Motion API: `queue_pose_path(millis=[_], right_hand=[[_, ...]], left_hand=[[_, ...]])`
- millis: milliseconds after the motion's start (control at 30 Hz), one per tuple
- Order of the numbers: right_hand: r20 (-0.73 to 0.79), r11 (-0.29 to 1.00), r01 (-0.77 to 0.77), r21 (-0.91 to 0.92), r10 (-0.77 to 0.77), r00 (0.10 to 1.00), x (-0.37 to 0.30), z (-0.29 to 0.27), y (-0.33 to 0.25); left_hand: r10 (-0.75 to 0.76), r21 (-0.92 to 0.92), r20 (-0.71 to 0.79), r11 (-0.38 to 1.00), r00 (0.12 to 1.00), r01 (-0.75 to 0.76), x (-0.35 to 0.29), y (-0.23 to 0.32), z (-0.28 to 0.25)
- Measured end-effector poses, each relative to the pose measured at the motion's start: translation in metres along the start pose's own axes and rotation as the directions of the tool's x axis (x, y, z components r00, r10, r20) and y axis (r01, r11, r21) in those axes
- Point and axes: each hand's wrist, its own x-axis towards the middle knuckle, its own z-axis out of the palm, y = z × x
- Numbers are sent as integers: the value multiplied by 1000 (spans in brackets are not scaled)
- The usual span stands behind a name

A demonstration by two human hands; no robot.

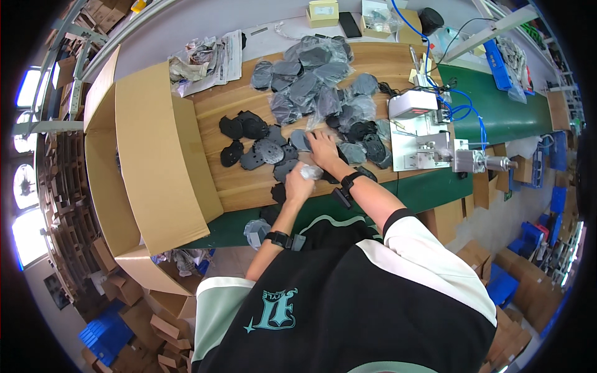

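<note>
My left hand [300, 184] is closed on a crumpled clear plastic bag [309, 171] just above the wooden board [249, 189]. My right hand [324, 148] lies flat, fingers spread, on a dark grey round plastic part [301, 139] in the middle of the board. Several bare black disc-shaped parts [256, 144] lie to the left of my hands. A heap of the same parts in clear bags [311, 78] lies behind and to the right. Both wrists wear black bands.
A large open cardboard box [152, 161] stands at the board's left. A small white machine [418, 127] with blue cables sits on the green mat [504, 112] at the right. Crumpled bags and papers [202, 59] lie at the back left. Cartons and blue crates cover the floor.
</note>
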Motion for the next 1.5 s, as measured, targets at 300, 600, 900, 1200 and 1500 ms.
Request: queue_pose_path(millis=[300,600,900,1200,1500], right_hand=[[-51,691,-214,691,341,939,-20,-15,-10],[453,-202,-410,889,269,850,-74,4,-19],[-330,864,-47,501,241,913,-86,-13,50],[-143,940,-280,-196,255,956,-110,-19,88],[-265,955,-298,5,289,920,-112,-22,83]], left_hand=[[-74,-506,-62,862,995,33,13,-48,6],[-198,-778,265,534,944,331,-3,-50,-10],[-203,-932,316,116,927,343,-14,-60,-45],[-136,-958,283,12,949,287,-9,-52,-77],[-114,-980,179,-110,977,167,-23,-51,-101]])
